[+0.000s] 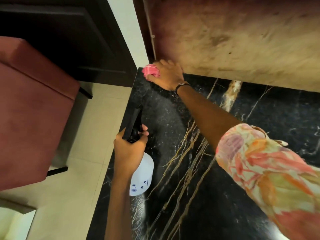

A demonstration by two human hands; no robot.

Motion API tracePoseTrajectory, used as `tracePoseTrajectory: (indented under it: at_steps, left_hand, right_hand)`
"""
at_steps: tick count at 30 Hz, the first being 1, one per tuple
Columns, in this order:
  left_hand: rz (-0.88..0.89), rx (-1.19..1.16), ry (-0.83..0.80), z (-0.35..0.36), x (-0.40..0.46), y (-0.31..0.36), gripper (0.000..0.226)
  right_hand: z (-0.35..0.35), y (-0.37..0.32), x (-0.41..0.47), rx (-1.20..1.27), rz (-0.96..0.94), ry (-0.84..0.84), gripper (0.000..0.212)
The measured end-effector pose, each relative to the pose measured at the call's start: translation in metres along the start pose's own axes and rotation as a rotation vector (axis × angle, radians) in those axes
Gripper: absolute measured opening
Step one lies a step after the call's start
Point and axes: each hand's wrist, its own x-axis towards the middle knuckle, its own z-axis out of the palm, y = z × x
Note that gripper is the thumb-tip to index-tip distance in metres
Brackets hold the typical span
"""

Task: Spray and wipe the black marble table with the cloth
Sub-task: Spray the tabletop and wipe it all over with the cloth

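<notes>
Right hand [167,75] reaches out to the far left corner of the black marble table [251,118], its fingers curled round a bunched pink cloth [151,71] and pressing it down on the stone just beside the mottled brown wall panel [233,37]. A dark band [181,86] circles that wrist, and a flowered sleeve [270,172] in pink, orange and cream covers the upper arm. Left hand [129,149] is nearer the camera, at the table's left edge, wrapped round the neck of a spray bottle [142,177]; its fingers curl by the trigger of the black spray head [134,123], which points toward the cloth. The bottle's body is white and carries a few small dark blue marks, too blurred to read as writing or a brand. Gold and white veins run across the table, and a pale misted patch lies on the stone between the bottle and the cloth. Left of the table, on the cream tiled floor [72,205], stands a reddish-brown padded stool [31,108], with a dark cabinet [65,32] behind it.
</notes>
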Motion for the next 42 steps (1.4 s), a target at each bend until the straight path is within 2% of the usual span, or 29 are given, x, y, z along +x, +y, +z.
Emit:
tracePoseTrajectory:
  at_steps: [6, 11, 17, 22, 25, 28, 32, 34, 38, 42]
  left_hand:
    - [-0.018, -0.042, -0.033, 0.007, -0.012, -0.001, 0.027]
    - [-0.04, -0.047, -0.001, 0.007, -0.035, -0.003, 0.025]
    - [-0.01, -0.049, 0.082, -0.017, -0.057, -0.017, 0.021]
    - [0.0, -0.108, 0.116, -0.05, -0.049, -0.028, 0.023]
    - [0.013, -0.116, 0.121, -0.073, -0.035, -0.031, 0.029]
    - [0.042, -0.083, 0.127, -0.095, -0.02, -0.033, 0.025]
    - [0.082, -0.056, 0.105, -0.12, -0.006, -0.039, 0.021]
    - [0.092, -0.075, 0.095, -0.132, -0.003, -0.044, 0.028]
    - [0.088, -0.113, 0.11, -0.156, 0.001, -0.064, 0.031]
    - [0.085, -0.08, 0.152, -0.172, 0.0, -0.087, 0.036]
  right_hand:
    - [-0.038, 0.102, -0.077, 0.018, 0.102, 0.05, 0.06]
    - [-0.064, 0.132, -0.104, 0.075, 0.151, -0.084, 0.068]
    - [-0.06, 0.106, -0.09, 0.14, 0.105, -0.099, 0.064]
    - [-0.042, 0.068, -0.063, 0.121, 0.101, 0.032, 0.051]
    - [-0.027, 0.037, -0.045, 0.17, 0.074, 0.11, 0.045]
    - [-0.011, -0.004, -0.026, 0.315, 0.036, 0.177, 0.045]
    - [0.01, -0.062, 0.001, 0.391, -0.081, 0.154, 0.045]
    - [0.013, -0.079, 0.017, 0.312, -0.177, 0.095, 0.046]
    - [0.004, -0.078, 0.044, -0.154, -0.308, -0.158, 0.056]
    - [0.004, -0.082, 0.048, -0.322, -0.389, -0.219, 0.056]
